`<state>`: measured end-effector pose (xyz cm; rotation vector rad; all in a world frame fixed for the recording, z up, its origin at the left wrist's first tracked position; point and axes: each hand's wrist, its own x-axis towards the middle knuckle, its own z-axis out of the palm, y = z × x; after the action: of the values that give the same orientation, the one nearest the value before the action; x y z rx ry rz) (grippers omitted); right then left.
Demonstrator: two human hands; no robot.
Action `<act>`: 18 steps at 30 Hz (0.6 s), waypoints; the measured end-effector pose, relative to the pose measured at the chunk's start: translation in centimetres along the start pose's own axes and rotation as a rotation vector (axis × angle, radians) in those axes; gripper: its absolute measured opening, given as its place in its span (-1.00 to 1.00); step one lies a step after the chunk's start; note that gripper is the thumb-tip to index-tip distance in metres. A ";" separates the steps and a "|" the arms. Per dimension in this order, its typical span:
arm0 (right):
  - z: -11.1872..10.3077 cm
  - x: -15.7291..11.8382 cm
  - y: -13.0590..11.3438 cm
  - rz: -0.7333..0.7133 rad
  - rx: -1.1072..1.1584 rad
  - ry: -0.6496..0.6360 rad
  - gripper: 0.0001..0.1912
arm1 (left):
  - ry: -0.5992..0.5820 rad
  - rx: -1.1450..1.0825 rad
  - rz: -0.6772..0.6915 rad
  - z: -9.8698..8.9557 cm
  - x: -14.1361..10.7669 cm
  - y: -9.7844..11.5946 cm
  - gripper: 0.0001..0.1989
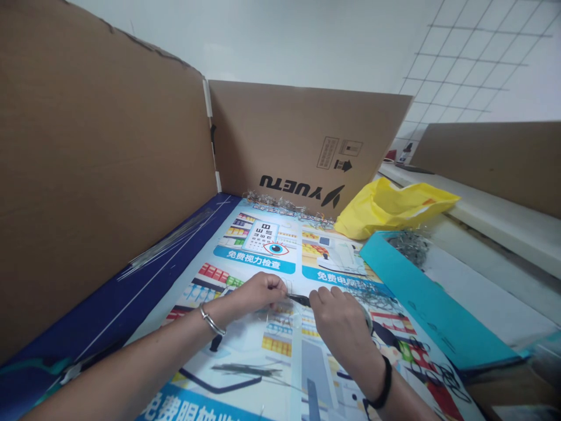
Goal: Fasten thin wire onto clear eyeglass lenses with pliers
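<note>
My right hand (339, 318) is wrapped around a pair of pliers (298, 299), whose dark jaws point left. At the jaw tips my left hand (263, 290) is closed in a pinch; what it holds is too thin and small to make out, though fine wire-like lines show just below it. Beneath both hands lies a printed poster sheet (280, 394) with eye-chart pictures. A small bundle of thin cut wires (248, 370) rests on it in front of me. Loose wire pieces (377, 299) are scattered beyond my right hand.
Cardboard walls stand at the left (105, 164) and back (272, 134). A yellow bag (372, 207) sits at the back right, beside a turquoise-edged box (421, 310) holding a wire tangle (409, 248). Long straight wires (169, 240) lie along the left wall; black loops (445, 374) lie front right.
</note>
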<state>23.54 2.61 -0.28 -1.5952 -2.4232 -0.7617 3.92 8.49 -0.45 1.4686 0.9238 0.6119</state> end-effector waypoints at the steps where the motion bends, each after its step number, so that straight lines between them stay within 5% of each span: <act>1: 0.0 0.0 0.0 0.003 0.010 -0.006 -0.88 | 0.002 0.012 0.007 0.0 0.0 0.0 -0.83; 18: 0.1 0.2 0.3 -0.013 0.069 -0.089 -0.86 | -0.022 0.108 0.024 0.0 0.1 -0.6 -0.80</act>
<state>23.70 2.91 -0.20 -1.6219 -2.4939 -0.6143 3.87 8.57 -1.04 1.5819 0.9352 0.5702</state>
